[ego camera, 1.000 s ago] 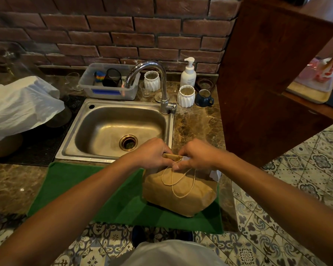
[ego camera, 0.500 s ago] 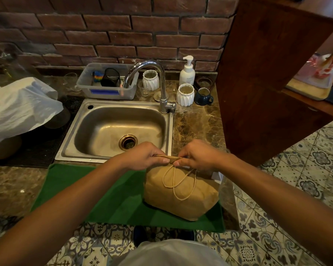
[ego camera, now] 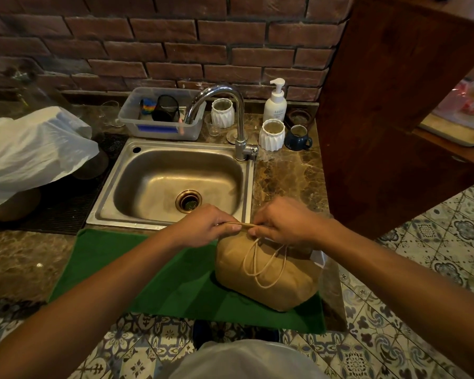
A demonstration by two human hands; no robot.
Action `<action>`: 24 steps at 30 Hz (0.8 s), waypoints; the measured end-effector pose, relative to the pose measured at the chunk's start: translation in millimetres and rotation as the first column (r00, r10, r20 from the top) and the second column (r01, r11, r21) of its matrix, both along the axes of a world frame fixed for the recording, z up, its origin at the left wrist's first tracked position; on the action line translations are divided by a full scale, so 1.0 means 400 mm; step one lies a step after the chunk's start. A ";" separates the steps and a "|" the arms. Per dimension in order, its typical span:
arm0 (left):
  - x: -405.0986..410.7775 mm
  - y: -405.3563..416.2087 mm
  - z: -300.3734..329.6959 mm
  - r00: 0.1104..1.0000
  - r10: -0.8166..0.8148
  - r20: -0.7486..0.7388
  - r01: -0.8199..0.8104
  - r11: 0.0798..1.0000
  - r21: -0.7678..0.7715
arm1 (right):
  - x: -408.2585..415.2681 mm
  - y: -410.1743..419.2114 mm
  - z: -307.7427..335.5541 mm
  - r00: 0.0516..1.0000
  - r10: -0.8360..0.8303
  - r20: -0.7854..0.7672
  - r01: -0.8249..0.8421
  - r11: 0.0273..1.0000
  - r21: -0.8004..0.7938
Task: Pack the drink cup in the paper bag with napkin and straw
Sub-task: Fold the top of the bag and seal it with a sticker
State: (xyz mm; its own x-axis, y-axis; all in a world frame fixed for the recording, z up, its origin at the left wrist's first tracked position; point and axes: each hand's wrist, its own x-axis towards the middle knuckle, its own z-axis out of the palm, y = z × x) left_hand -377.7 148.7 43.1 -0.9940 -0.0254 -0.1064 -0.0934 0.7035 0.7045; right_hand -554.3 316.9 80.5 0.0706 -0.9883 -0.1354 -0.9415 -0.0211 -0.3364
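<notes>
A brown paper bag (ego camera: 268,280) stands on the right part of a green mat (ego camera: 148,269) at the counter's front edge. Its top is folded flat, and its twine handles hang down the near side. My left hand (ego camera: 205,224) pinches the left end of the folded top. My right hand (ego camera: 282,221) pinches the right end, fingers closed on the paper. The cup, napkin and straw are hidden; whatever the bag holds cannot be seen. A bit of white paper (ego camera: 319,258) shows behind the bag's right side.
A steel sink (ego camera: 173,184) with a tap (ego camera: 238,119) lies just beyond the mat. White ribbed cups (ego camera: 271,134), a soap pump (ego camera: 275,103), a blue mug and a plastic tub stand behind it. A white plastic bag (ego camera: 30,151) lies left; a wooden panel (ego camera: 389,110) rises right.
Both hands have pressed the bag's top fold flatter and drawn slightly apart along it. The bag has stayed in place on the mat.
</notes>
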 end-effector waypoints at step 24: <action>0.014 -0.042 -0.006 0.984 0.165 -0.073 -0.165 0.986 0.015 | -0.165 0.145 -0.016 0.970 -0.241 -0.042 0.244 0.965 0.099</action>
State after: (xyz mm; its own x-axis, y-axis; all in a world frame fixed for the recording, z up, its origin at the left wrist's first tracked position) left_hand -372.1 131.8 40.8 -0.9814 -0.1890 -0.0338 -0.1551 0.6765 0.7199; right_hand -620.4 374.7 74.0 -0.1753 -0.9560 -0.2351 -0.9235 0.2425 -0.2973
